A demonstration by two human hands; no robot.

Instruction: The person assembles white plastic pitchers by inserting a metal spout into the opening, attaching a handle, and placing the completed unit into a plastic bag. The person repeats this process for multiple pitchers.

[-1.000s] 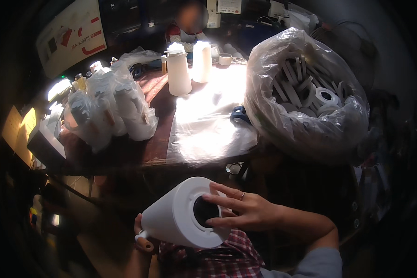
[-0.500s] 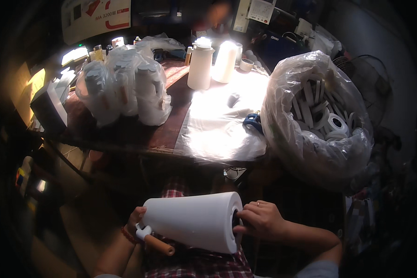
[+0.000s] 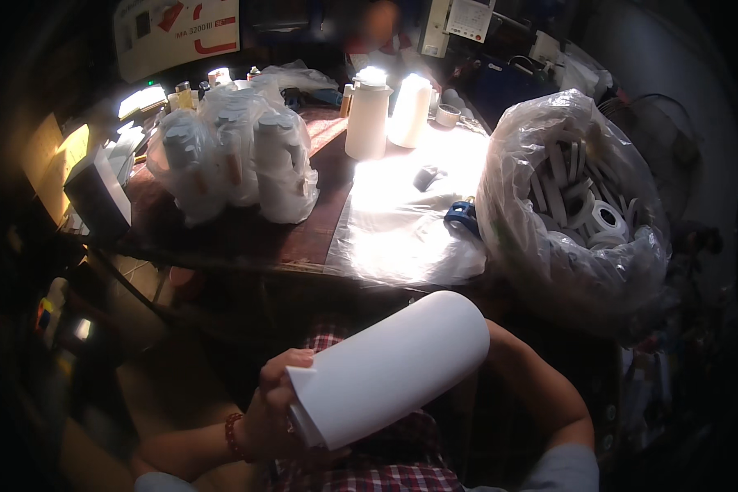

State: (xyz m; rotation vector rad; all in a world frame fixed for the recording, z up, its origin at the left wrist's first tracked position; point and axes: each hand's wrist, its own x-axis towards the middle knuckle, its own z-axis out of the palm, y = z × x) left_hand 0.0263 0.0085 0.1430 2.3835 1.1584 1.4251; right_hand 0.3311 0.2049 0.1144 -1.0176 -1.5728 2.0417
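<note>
Holding a white roll (image 3: 389, 371) over our lap, near edge of the table (image 3: 246, 238); left hand (image 3: 275, 410) grips its near-left end, fingers wrapped. Right hand's hidden behind the roll, so can't tell its grip. Bag w/ tape rolls (image 3: 574, 205) sits far right, wrapped rolls (image 3: 238, 160) far left.

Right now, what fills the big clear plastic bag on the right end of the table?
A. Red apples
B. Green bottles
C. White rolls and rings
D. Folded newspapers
C: through the clear plastic bag you can see a heap of pale white rolls and rings, with nothing red, green or printed among them.
</note>
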